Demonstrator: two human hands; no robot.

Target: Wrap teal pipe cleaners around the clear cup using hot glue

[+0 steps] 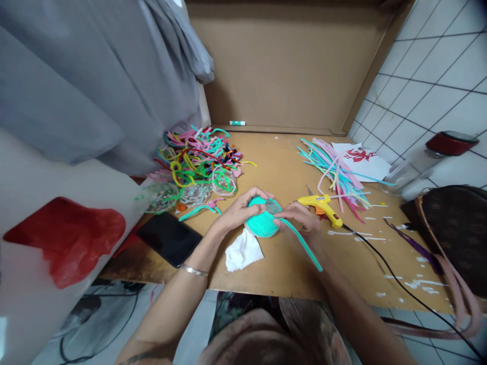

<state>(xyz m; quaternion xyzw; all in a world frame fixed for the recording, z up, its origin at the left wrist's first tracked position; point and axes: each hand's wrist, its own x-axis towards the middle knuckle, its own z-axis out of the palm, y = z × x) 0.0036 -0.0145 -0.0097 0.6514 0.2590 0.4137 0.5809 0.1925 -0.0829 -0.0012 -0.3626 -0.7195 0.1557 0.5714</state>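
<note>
A round turquoise piece [262,224], its surface covered with coiled fuzzy stem, is held just above the table. A clear patch [271,206] shows near its top. My left hand [243,207] grips it from the left, thumb across the face and fingers behind. From its right side a loose turquoise pipe cleaner [304,246] trails down to the right. My right hand [300,218] pinches that pipe cleaner close to the round piece. Just right of this hand lies a yellow hot glue gun [322,204]. Below the round piece sits a crumpled white tissue [243,251].
Mixed pipe cleaners [198,152] heap at the back left, beside clear plastic pieces [196,193]. A black tablet or phone [169,238] lies near my left forearm. More pipe cleaners [335,162], a glass bottle [418,162], a brown bag [456,228] and the gun's cord [384,258] occupy the right.
</note>
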